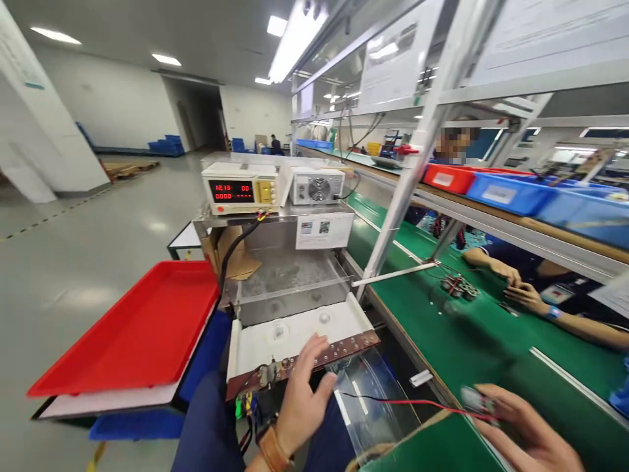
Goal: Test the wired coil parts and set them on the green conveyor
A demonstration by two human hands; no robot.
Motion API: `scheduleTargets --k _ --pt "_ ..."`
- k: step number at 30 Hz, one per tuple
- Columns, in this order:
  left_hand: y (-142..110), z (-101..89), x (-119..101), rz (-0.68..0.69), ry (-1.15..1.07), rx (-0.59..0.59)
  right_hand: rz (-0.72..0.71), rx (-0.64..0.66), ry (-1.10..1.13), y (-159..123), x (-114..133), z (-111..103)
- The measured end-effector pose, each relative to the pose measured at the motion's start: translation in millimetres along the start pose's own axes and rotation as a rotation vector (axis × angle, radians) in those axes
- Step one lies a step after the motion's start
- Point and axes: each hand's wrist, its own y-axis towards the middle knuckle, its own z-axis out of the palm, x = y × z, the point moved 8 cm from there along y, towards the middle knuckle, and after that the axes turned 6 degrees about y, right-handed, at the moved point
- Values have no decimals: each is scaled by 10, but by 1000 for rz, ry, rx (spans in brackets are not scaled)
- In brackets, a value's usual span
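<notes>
My left hand (305, 401) has its fingers stretched out and the thumb apart, holding nothing, in front of a white fixture (299, 332) with a brown, screw-studded front strip (339, 354). At the lower right, my right hand (533, 429) grips a small, pale part with wires (476, 398), blurred so its kind cannot be made out. From it a red wire (417, 402) runs leftward and turns black, its far end lying close to my left thumb. Below the wire is a clear plastic sheet (376, 387).
A power supply (242, 190) with red digits stands behind the fixture, beside a fan-vented unit (318, 188). On the left lies a red tray (142, 328). Across the green bench (452, 341), a co-worker's hands (521, 288) work near small wired parts (459, 286). A metal post (407, 157) rises between.
</notes>
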Motion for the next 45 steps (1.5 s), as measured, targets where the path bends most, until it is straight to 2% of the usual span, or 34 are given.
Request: scheduleTargets --k 2,4,6,8,9,11,14,17,21,25,30,37,42,45 --pt "-158 26 -52 -56 -161 103 -50 251 92 321 438 896" --pt "-313 69 94 -197 -374 214 -114 436 151 537 810 1812" --pt "-467 86 413 -418 -595 242 -182 519 144 676 1014 2662" --pt "-613 36 814 -623 -757 154 -194 551 49 756 1008 3427" --pt "-677 -13 1010 -690 -806 86 -182 564 -21 778 950 3769" --pt "-786 -123 1343 -753 -849 -29 -146 564 -196 808 799 4322" --pt "-930 -248 1672 -815 -862 -107 -90 535 -465 841 623 4828" --pt "-1004 -312 1774 -852 -893 -113 -45 517 -639 869 550 5048" --pt "-954 -335 1713 -849 -910 -67 -37 513 -706 904 531 5157" --pt "-814 -330 1638 -811 -883 -28 -41 486 -725 948 487 5191" --pt "-717 -356 1663 -802 -829 -41 -34 473 -696 973 409 5201" --pt "-617 -383 1653 -709 -777 -31 -1 523 -649 959 331 5266" --pt "-551 -426 1537 -711 -741 -9 21 561 -625 941 274 5262" --pt "-494 -527 1525 -731 -695 -20 -22 600 -569 951 294 5248"
